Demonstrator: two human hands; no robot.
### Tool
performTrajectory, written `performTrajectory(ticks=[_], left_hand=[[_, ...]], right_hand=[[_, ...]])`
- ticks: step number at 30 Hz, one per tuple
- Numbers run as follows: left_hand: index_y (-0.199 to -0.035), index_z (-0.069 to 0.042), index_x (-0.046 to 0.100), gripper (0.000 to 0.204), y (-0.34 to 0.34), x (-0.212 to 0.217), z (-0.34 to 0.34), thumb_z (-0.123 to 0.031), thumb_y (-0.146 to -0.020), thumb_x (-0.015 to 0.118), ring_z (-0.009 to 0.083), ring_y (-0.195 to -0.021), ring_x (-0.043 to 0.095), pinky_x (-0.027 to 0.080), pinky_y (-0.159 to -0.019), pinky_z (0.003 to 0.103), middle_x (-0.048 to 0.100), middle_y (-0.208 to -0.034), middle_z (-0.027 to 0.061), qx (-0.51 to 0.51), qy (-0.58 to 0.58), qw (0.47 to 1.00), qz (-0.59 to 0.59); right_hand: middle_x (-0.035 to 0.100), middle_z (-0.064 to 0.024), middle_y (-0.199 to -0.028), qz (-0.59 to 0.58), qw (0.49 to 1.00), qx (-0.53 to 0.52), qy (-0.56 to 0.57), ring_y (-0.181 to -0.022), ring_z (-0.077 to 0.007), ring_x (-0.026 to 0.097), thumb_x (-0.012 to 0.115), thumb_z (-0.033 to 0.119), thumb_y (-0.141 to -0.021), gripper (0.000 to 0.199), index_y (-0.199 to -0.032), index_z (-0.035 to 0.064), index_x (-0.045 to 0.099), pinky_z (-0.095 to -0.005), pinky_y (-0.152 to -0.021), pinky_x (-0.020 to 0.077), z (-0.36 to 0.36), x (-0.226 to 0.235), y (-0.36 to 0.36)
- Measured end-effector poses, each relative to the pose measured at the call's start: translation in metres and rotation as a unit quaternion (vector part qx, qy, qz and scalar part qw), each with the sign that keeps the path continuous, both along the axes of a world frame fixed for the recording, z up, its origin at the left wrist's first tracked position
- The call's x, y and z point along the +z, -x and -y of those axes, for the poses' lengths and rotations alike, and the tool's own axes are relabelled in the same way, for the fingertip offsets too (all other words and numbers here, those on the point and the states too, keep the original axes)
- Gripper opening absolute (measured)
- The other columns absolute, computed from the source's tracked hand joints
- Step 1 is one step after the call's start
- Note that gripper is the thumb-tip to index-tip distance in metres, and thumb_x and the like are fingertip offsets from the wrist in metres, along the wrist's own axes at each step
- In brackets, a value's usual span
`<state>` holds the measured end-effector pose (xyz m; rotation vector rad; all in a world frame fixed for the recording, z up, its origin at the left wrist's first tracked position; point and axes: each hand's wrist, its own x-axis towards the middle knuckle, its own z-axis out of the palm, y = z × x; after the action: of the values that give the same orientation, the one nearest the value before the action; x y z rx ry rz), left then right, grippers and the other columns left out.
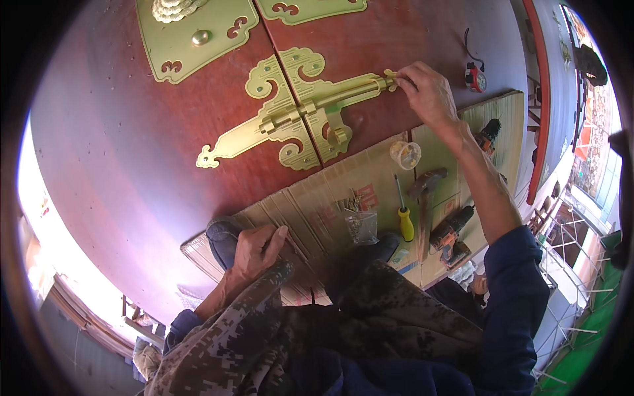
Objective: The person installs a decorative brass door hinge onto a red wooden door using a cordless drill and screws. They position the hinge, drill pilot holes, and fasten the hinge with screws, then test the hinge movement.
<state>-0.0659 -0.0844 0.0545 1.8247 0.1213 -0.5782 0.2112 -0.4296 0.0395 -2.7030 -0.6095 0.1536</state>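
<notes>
An ornate brass sliding bolt lies across the seam between two red-brown door panels. Its scrolled backplate spreads over both panels. My right hand pinches the knob at the bolt's right end between thumb and fingers. Close to my left knee, my left hand rests with its fingers curled in and nothing visible in them. A dark shoe shows just beside it.
Cardboard beneath me carries a clear cup of small parts, a plastic bag, a yellow-handled screwdriver, a hammer and a power drill. A red tape measure lies on the panel. Larger brass plates sit farther off.
</notes>
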Motion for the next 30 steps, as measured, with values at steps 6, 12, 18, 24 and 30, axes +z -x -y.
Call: performTrajectory(ticks=[6,12,18,24,30], left_hand=[[-0.070,0.003,0.054,0.035,0.000,0.000,0.001,-0.014,-0.100,0.064,0.0389,-0.051,0.049,0.039,-0.051,0.045,0.052,-0.061,0.0203,0.000,0.006,1.000,0.000],[-0.070,0.003,0.054,0.035,0.002,-0.003,0.000,-0.013,-0.100,0.064,0.0384,-0.050,0.049,0.040,-0.051,0.044,0.052,-0.060,0.0202,-0.003,-0.007,1.000,0.003],[-0.073,0.003,0.057,0.033,-0.001,0.001,0.002,-0.014,-0.100,0.064,0.0393,-0.052,0.052,0.041,-0.051,0.044,0.053,-0.062,0.0211,0.008,0.005,1.000,0.004],[-0.072,0.003,0.056,0.033,-0.002,0.003,0.001,-0.014,-0.100,0.064,0.0392,-0.052,0.051,0.040,-0.051,0.045,0.052,-0.062,0.0214,0.005,0.004,1.000,0.003],[-0.070,0.003,0.054,0.035,0.001,0.001,0.001,-0.013,-0.099,0.064,0.0387,-0.050,0.047,0.038,-0.050,0.045,0.050,-0.061,0.0209,0.004,0.003,1.000,-0.001]], right_hand=[[0.063,-0.0088,-0.090,0.035,0.996,0.083,0.000,-0.084,-0.0326,0.067,0.066,0.002,-0.089,0.005,-0.094,0.0028,0.065,-0.0431,-0.069,0.0537,0.003,-0.001,-0.003],[0.058,-0.0104,-0.088,0.060,0.993,0.094,0.049,-0.082,-0.0323,0.065,0.066,-0.002,-0.084,0.011,-0.090,0.0038,0.058,-0.0442,-0.067,0.0532,-0.001,0.000,0.000],[0.057,-0.0114,-0.089,0.082,0.986,0.113,0.090,-0.080,-0.0332,0.065,0.069,0.003,-0.087,0.012,-0.090,0.0042,0.057,-0.0441,-0.067,0.0539,0.002,-0.003,0.000],[0.059,-0.0106,-0.091,0.067,0.994,0.078,0.029,-0.081,-0.0337,0.065,0.068,0.008,-0.092,0.011,-0.096,0.0035,0.059,-0.0438,-0.066,0.0542,0.007,0.001,0.005],[0.059,-0.0102,-0.090,0.061,0.991,0.117,0.019,-0.083,-0.0337,0.065,0.064,-0.001,-0.087,0.012,-0.097,0.0042,0.058,-0.0452,-0.067,0.0540,0.007,-0.001,-0.001]])
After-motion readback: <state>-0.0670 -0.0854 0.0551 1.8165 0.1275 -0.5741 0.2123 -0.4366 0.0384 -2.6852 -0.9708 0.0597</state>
